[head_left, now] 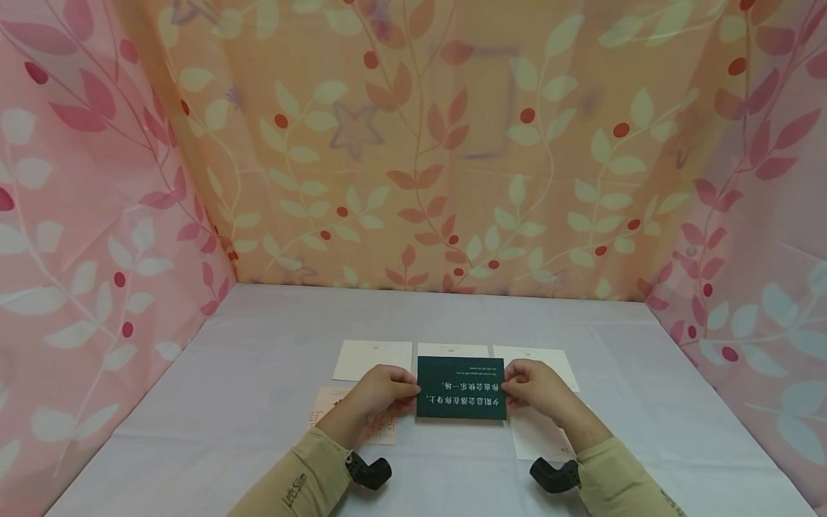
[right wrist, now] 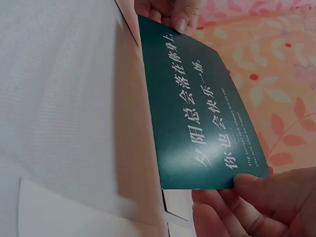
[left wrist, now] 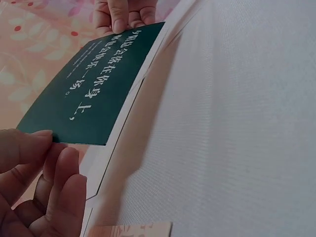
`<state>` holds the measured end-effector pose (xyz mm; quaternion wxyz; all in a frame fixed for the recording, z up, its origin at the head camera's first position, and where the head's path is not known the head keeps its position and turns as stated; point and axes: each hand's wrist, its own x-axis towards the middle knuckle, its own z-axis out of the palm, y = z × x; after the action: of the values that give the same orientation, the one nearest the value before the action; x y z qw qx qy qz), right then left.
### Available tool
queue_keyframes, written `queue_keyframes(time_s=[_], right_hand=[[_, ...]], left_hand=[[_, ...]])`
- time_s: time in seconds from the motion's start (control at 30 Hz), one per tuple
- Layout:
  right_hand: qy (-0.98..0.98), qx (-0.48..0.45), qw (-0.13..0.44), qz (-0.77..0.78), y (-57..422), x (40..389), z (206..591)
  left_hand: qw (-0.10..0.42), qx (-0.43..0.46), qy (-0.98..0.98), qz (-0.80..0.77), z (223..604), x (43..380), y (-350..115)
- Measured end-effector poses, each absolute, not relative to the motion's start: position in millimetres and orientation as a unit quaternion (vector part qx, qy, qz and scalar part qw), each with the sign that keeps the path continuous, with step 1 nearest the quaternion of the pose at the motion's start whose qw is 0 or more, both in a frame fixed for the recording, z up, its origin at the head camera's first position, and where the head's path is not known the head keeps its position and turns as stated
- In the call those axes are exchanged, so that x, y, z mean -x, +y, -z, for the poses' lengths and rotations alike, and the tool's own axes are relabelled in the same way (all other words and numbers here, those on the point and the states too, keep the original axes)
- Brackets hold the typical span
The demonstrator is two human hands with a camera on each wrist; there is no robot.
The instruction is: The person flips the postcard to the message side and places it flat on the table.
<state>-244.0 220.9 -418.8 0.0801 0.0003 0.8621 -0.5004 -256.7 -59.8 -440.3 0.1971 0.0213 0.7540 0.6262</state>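
Note:
A dark green card (head_left: 461,388) with white Chinese writing and smaller English lines is held above the table between both hands. Its text appears upside down in the head view. My left hand (head_left: 381,395) pinches one short edge between thumb and fingers. At the opposite edge my right hand (head_left: 533,384) pinches it the same way. In the left wrist view the green card (left wrist: 94,89) tilts away from the white cloth, and the right wrist view shows glare on the card (right wrist: 197,123). Part of the middle white card (head_left: 452,350) is hidden behind it.
Pale cards lie at the back left (head_left: 373,360) and back right (head_left: 555,362). Nearer, a card with orange print (head_left: 381,432) is partly under the left hand, and a white card (head_left: 539,434) lies under the right forearm. Leaf-patterned cloth walls (head_left: 420,143) surround the white table (head_left: 258,345).

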Motion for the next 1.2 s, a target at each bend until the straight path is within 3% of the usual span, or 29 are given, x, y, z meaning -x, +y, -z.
queue_keyframes(time_s=[0.83,1.2], right_hand=[[0.865,0.034,0.072,0.496,230.4,242.8,409.2],[0.833,0.072,0.099,0.539,236.0,243.2,410.7]], left_hand=[[0.193,-0.048,0.745,-0.637,434.3,259.0,-64.5],[0.188,-0.043,0.762,-0.618,432.8,260.9,-65.3]])
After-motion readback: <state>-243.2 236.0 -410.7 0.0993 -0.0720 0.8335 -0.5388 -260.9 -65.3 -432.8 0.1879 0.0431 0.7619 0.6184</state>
